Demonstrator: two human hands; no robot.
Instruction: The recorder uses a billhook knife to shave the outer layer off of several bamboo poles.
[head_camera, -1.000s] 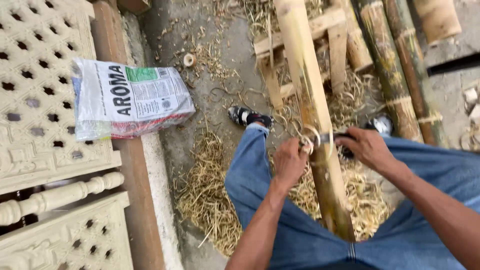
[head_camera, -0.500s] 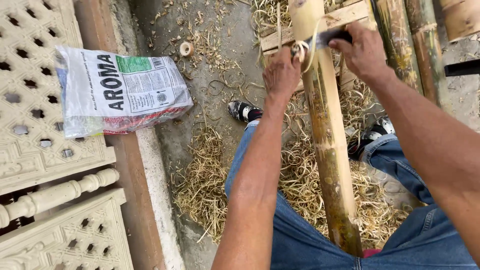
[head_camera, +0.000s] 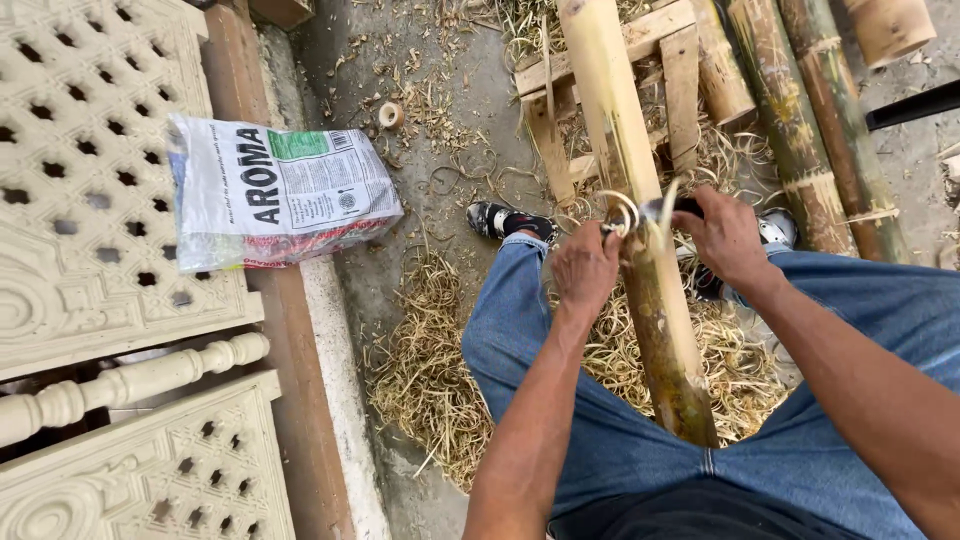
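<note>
The bamboo pole (head_camera: 640, 230) ran lengthwise away between both hands; left hand (head_camera: 585, 268) and right hand (head_camera: 728, 238) each gripped a blade (head_camera: 652, 211) laid crosswise over it.

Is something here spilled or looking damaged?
Yes. Pale shavings litter the ground under the bamboo pole, whose upper part is stripped pale. Both the left hand and the right hand grip a blade across it.

Both arms reach forward over the knees. The left hand (head_camera: 585, 268) is closed in a fist, knuckles up. The right hand (head_camera: 728, 238) is just beside it, also closed, wrist slightly bent.
</note>
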